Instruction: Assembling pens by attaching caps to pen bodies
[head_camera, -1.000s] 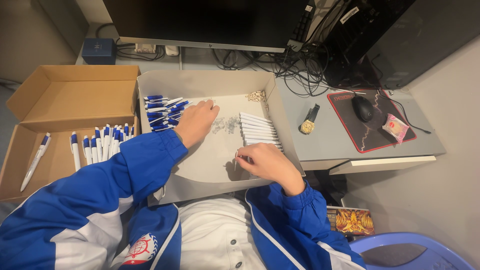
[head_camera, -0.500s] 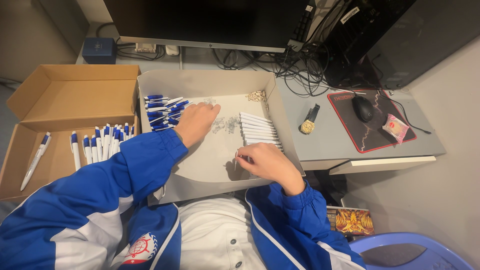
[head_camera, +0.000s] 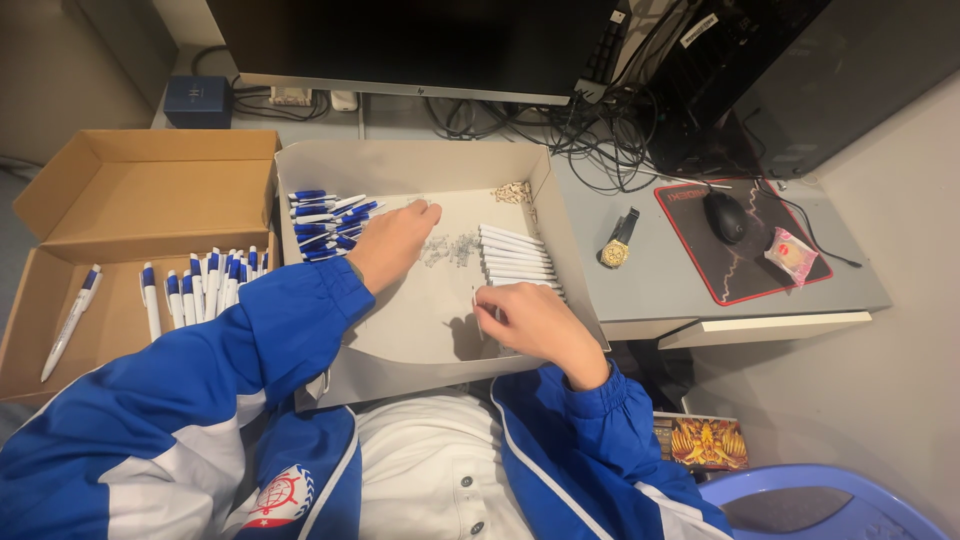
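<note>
A shallow grey cardboard tray (head_camera: 400, 165) lies in front of me. In it are a pile of blue-and-white pen parts (head_camera: 325, 220), a row of white pen barrels (head_camera: 515, 255), a scatter of tiny metal springs (head_camera: 450, 250) and small beige bits (head_camera: 513, 191). My left hand (head_camera: 395, 240) rests palm down on the tray floor, its fingertips between the blue parts and the springs. My right hand (head_camera: 530, 315) is curled at the near end of the barrel row, closed around a thin white barrel (head_camera: 476, 312) that sticks out to its left.
An open brown box (head_camera: 130, 190) on the left holds several blue-and-white pens (head_camera: 200, 285) and a single pen (head_camera: 70, 320). On the desk to the right are a wristwatch (head_camera: 617, 243), a mouse (head_camera: 725, 215) on its mat, tangled cables and a monitor. A blue stool (head_camera: 830, 505) stands lower right.
</note>
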